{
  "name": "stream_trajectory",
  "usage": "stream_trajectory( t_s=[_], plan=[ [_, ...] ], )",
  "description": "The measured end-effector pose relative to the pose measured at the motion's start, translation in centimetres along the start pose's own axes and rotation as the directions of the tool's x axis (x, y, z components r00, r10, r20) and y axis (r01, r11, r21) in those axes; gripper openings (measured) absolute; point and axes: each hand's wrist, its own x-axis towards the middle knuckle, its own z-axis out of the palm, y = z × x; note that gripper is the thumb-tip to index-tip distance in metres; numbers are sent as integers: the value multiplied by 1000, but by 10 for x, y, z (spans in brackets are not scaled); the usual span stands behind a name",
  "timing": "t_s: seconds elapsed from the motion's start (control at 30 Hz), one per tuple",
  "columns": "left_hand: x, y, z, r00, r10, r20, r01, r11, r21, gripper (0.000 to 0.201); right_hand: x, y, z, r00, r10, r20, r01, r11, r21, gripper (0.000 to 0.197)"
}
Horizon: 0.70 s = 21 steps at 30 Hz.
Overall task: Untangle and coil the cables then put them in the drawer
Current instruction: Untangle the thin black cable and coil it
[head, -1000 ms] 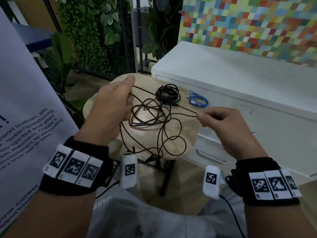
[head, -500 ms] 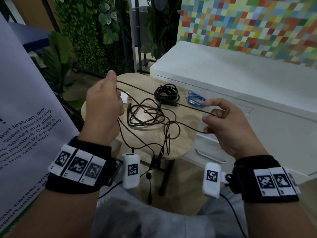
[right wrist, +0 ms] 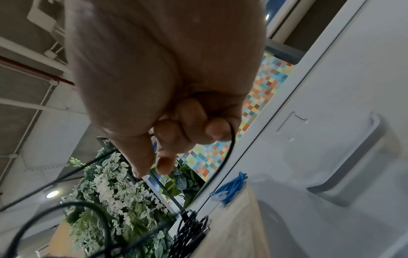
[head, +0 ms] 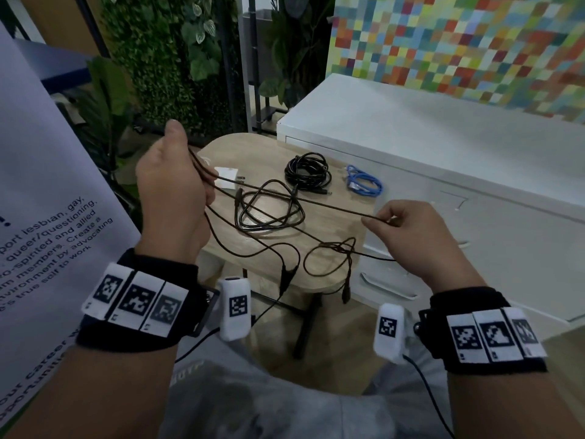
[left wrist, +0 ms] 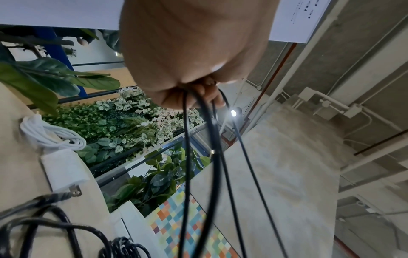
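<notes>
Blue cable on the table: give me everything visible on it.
The blue cable is thin and bundled into a loose, elongated coil, with a pale connector end showing at its left. It lies flat at the far right edge of the wooden table, beside the white drawer cabinet. Neither hand touches it; it sits apart from the coiled black cable.

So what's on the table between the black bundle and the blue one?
Just bare wooden table, in the head view. The coiled black bundle and blue cable lie apart, untouching.

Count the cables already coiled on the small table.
3. A black coil at the table's far middle, a blue coil near its right edge, and a white coil at the far left, by the white charger. Others may be hidden.
</notes>
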Motion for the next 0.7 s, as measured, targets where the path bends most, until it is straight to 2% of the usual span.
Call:
stream_trajectory(
  t_s=[0.07,0.13,0.17,0.27,0.33,0.4,0.43,0.5,0.57,0.6,0.63,0.7],
  plan=[
    [0,-3,-2,999,42,3,-42,996,74,45,1,-3,1,998,54,23,-58,976,210,30],
    [-1,-5,-3,997,23,71,-31,993,111,47,-1,-8,-1,987,100,128,-152,852,501,41],
    [-2,-7,-3,993,3,121,-15,995,101,47,-3,-10,-3,978,95,185,-184,810,556,49],
    [-8,-10,1,967,-74,245,56,995,81,43,-5,-14,-3,960,34,279,-166,869,466,66],
    [-14,-13,4,929,-116,352,66,986,151,42,-7,-16,1,954,18,301,-160,876,454,72],
    [-20,-18,6,854,-138,502,-54,935,349,32,-7,-20,6,958,7,288,-169,823,542,76],
    [-25,-19,6,794,-163,586,-156,877,455,24,-7,-25,8,964,4,266,-168,785,596,78],
    [-38,-22,8,640,-278,717,-322,749,579,17,-9,-36,9,974,-14,224,-143,729,669,81],
    [-51,-26,11,507,-415,755,-423,644,638,32,-12,-49,8,981,-61,185,-91,697,711,79],
    [-58,-28,14,469,-461,753,-457,603,654,41,-13,-54,6,982,-91,167,-61,682,728,79],
    [-63,-34,17,454,-487,747,-496,558,665,51,-13,-59,5,980,-124,156,-35,662,748,78],
    [-72,-42,24,460,-497,735,-526,514,677,69,-14,-68,3,969,-196,151,-3,600,800,79]
  ],
)
